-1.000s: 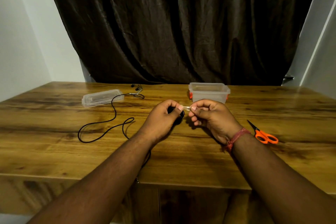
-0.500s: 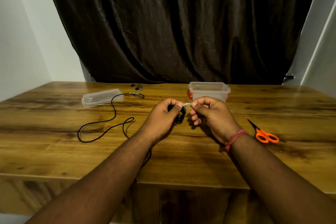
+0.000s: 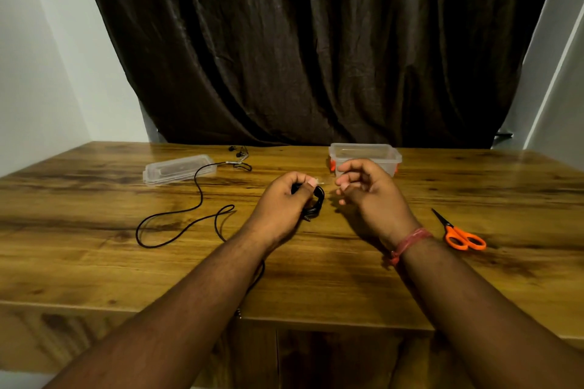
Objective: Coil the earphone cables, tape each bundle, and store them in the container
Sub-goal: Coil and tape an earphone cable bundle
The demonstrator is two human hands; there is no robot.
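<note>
**Fingers on the coil: taping the first bundle**

Fingers (image 3: 311,182) of the left hand (image 3: 284,199) are curled tight round a coiled black earphone cable (image 3: 317,203), held just above the wooden table (image 3: 94,262); thumb presses the top of the loop. A small clear strip of tape (image 3: 325,181) appears to bridge from that thumb toward the right hand (image 3: 366,189), whose fingertips are drawn loosely together; whether they pinch the tape end cannot be told.

- Second earphone cable (image 3: 177,215): uncoiled, sprawled left of the hands, earbuds near the back edge.
- Container (image 3: 365,153): open, directly behind the right hand.
- Lid (image 3: 178,168): lying flat, far left.
- Scissors (image 3: 461,235): right of the right wrist, untouched.

Handling note, as judgement: keep the left grip firm so the loops do not spring apart, draw the tape snug across the whole bundle, and press its end back onto itself. Thin tape likely folds and sticks to skin; keep it taut.
</note>
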